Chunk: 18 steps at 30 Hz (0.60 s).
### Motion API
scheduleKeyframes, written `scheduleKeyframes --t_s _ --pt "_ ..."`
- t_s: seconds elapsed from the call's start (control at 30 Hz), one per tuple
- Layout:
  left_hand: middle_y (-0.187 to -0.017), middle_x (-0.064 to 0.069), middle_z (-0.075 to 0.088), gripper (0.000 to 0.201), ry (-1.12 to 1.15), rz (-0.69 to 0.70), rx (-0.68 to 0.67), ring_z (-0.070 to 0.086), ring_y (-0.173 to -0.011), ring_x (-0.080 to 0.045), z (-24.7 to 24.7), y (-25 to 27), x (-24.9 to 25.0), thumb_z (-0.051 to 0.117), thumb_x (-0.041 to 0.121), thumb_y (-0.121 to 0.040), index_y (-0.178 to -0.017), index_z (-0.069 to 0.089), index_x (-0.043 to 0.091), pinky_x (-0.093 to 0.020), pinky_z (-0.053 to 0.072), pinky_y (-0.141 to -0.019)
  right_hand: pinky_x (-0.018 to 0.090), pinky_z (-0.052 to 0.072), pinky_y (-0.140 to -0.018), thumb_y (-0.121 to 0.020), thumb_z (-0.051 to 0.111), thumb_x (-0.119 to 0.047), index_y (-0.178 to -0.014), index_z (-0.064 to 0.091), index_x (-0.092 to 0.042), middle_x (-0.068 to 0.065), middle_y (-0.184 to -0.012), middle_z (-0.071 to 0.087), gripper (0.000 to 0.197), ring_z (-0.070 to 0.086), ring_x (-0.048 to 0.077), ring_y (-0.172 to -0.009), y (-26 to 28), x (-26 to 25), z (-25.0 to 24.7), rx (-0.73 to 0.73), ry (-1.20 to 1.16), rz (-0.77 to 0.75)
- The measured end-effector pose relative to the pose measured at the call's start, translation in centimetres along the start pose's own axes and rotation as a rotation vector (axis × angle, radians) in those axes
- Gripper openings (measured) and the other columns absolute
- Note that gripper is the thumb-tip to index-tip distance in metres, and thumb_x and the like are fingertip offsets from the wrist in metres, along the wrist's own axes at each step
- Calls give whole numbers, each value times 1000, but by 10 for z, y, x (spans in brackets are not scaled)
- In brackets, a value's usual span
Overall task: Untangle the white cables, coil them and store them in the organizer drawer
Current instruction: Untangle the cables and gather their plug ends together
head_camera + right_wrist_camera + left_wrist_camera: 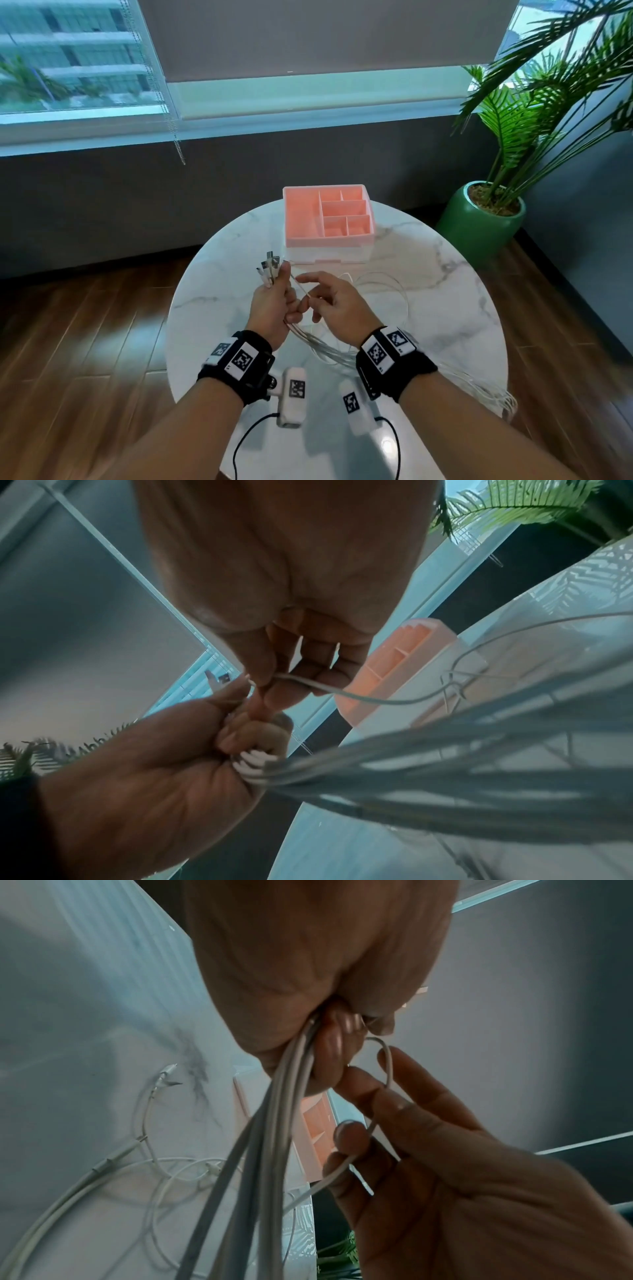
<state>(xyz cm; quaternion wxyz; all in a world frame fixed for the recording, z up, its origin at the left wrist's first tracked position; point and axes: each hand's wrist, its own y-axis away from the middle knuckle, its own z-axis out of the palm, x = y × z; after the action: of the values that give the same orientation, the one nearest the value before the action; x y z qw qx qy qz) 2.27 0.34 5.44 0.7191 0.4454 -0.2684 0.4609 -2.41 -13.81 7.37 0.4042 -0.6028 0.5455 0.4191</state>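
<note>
My left hand (270, 301) is fisted round a bundle of white cables (329, 353); their plugs (269, 267) stick up above the fist. The bundle (260, 1150) hangs down from the fist and trails off the table's right edge. My right hand (329, 298), just right of the left, pinches a single white cable (342, 692) between thumb and fingers, close to the left fist (164, 764). The pink organizer (327, 222) stands at the back of the table with its open compartments on top; its white drawer front (329, 255) looks pushed in.
A round white marble table (445, 308) carries loose cable loops (387, 284) right of my hands. A potted palm in a green pot (479, 222) stands on the wooden floor at the right. Window and grey wall lie behind.
</note>
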Motion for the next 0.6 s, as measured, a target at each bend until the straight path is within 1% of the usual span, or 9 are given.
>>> scheduleKeyframes --t_s 0.07,0.13,0.2,0.27,0.3,0.4,0.47,0.53,0.6 --pt "-57 2 23 32 5 -16 -2 25 -42 -11 -1 0 0 64 42 -97 -83 51 16 -22 24 -38 31 55 -72 -91 53 2 -121 66 -22 5 -78 72 41 61 18 -63 1 2 4 4 -12 -3" --pt "-58 0 31 35 -16 -3 6 28 -41 -11 -4 -1 0 65 44 -95 -90 56 11 -22 26 -37 28 53 -71 -92 52 3 -116 70 -24 5 -78 72 41 59 16 -65 1 4 4 -20 -20 18" --pt "-60 -1 37 38 -22 27 31 32 -41 -10 -7 -5 1 66 44 -94 -96 59 7 -22 28 -38 31 54 -74 -91 53 1 -110 74 -27 0 -78 73 39 63 18 -69 4 10 4 -92 20 43" --pt "-59 2 36 31 17 34 37 33 -44 -10 -9 -9 4 67 40 -94 -93 59 10 -23 30 -41 37 55 -82 -90 54 -2 -106 76 -29 -6 -80 75 38 69 21 -78 7 17 3 -166 80 84" --pt "-59 4 37 27 36 28 37 32 -45 -10 -9 -10 5 67 38 -95 -90 58 12 -24 31 -42 39 55 -83 -89 55 -4 -105 76 -30 -5 -80 75 36 69 22 -77 9 20 1 -178 100 106" --pt "-62 4 41 24 89 8 27 34 -45 -10 -8 -11 6 65 36 -97 -86 55 17 -22 29 -39 41 55 -76 -92 59 -10 -99 73 -26 0 -74 73 22 63 17 -62 12 28 -10 -114 110 144" --pt "-62 3 40 27 98 -8 6 35 -45 -9 -5 -9 6 65 40 -95 -85 54 18 -21 27 -37 37 53 -67 -93 62 -12 -96 73 -21 2 -70 71 15 59 15 -58 13 29 -18 -44 68 161" --pt "-63 3 40 34 64 -12 -37 35 -45 -9 -1 -6 6 67 49 -88 -85 53 18 -20 27 -37 33 50 -62 -93 62 -13 -94 74 -21 3 -69 71 15 57 15 -56 12 28 -22 1 49 158" --pt "-64 5 38 39 -1 -5 -94 33 -46 -7 1 -5 6 70 54 -81 -86 54 19 -20 27 -37 31 49 -60 -93 62 -12 -94 74 -20 4 -70 71 14 56 15 -55 11 26 -22 0 43 150"
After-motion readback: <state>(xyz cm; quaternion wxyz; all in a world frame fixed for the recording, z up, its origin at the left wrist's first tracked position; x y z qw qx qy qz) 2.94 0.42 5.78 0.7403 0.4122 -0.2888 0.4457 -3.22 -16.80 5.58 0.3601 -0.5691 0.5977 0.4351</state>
